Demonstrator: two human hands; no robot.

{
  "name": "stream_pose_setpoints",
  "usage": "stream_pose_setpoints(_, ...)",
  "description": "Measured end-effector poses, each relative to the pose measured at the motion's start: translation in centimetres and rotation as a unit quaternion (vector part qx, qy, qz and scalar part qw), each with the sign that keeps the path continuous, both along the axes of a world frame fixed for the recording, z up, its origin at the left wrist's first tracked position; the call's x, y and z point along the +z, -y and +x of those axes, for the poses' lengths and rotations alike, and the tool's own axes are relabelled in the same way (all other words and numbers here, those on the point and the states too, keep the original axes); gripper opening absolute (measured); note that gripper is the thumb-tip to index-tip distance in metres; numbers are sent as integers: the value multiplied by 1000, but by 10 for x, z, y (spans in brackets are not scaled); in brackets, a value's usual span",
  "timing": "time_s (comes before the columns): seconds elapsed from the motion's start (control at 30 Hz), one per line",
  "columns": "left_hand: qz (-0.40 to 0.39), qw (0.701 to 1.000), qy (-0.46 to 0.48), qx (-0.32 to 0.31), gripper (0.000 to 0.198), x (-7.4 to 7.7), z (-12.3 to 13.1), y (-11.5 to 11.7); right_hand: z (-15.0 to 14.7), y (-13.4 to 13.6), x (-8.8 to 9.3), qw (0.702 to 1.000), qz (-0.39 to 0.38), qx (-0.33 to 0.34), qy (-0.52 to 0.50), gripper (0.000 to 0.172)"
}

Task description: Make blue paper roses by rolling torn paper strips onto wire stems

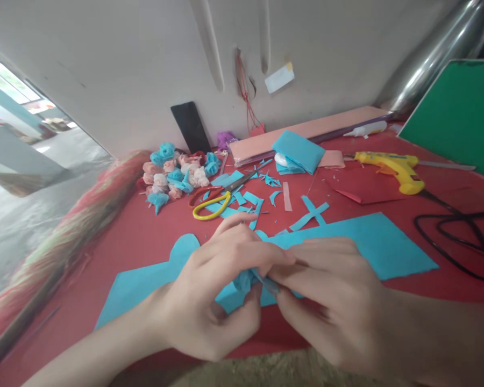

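Observation:
A small crumpled piece of blue crepe paper (pixel 244 280) is pinched between my two hands above the table's front edge. My left hand (pixel 215 290) grips it from the left with thumb and curled fingers. From the other side, my right hand (pixel 334 301) closes its thumb and fingertips on the same piece; part of it is hidden by the fingers. Beneath both hands lie flat blue paper sheets (pixel 387 247). Just beyond, scissors (pixel 212 207) with red and yellow handles rest among blue paper scraps (pixel 310 215).
A cluster of blue, pink and white paper flowers (pixel 185 174) sits back left, near a black phone (pixel 190 126). Folded blue paper (pixel 300 151) lies behind the scraps. At right are a yellow glue gun (pixel 391 164), its black cord (pixel 439 255) and a green board (pixel 455 118).

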State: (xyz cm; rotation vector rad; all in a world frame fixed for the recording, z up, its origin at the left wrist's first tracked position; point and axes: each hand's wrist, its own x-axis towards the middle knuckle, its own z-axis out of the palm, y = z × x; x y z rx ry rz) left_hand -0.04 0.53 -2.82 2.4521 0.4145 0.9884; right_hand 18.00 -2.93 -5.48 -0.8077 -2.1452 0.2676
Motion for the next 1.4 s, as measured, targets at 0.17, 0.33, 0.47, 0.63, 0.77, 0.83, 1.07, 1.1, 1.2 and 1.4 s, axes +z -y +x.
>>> stream_pose_setpoints(0.17,13,1000,-12,-17,64,0,0,-2,-2,0,1,997,-62,15,-50,20)
stream_pose_setpoints(0.33,19,999,-16,-40,62,-2,-4,-5,-4,-2,10,968,-228,32,-97,24)
stream_pose_setpoints(0.47,15,998,-1,-64,55,-4,-4,-9,-5,-3,12,937,-327,42,-115,24)
stream_pose_setpoints(0.63,-41,999,17,-20,47,-6,-3,-6,-7,-3,9,971,-226,-5,-78,24)
stream_pose_setpoints(0.77,-95,994,-15,51,45,-3,-2,3,-6,-3,8,993,-111,-28,-28,18)
stream_pose_setpoints(0.83,-127,988,-37,75,45,-1,-1,6,-7,-2,6,998,-47,-44,6,23)
stream_pose_setpoints(1.07,-230,968,-50,87,47,-2,3,5,-6,-4,-2,985,126,-47,110,34)
stream_pose_setpoints(1.1,-248,965,-47,78,44,-2,2,4,-5,-6,-2,985,123,-51,110,35)
stream_pose_setpoints(1.2,-292,955,-19,58,40,-3,-1,3,-4,-11,0,991,83,-60,83,34)
stream_pose_setpoints(1.4,-388,914,70,95,24,-1,-7,-1,2,-20,3,997,48,-46,39,22)
